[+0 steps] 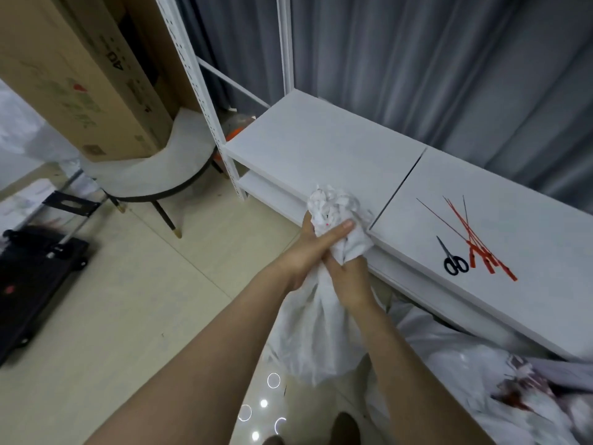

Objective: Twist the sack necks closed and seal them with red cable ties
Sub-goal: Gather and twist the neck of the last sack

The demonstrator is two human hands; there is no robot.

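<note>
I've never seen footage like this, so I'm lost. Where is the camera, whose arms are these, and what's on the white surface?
There is no machine here: one camera, worn on a person's head, looks down at their own bare arms. The left hand and right hand both grip the bunched neck of a white sack, whose body spreads below them. On the white shelf to the right lie red cable ties and black scissors, both untouched. I see no tie around the neck yet.
</note>
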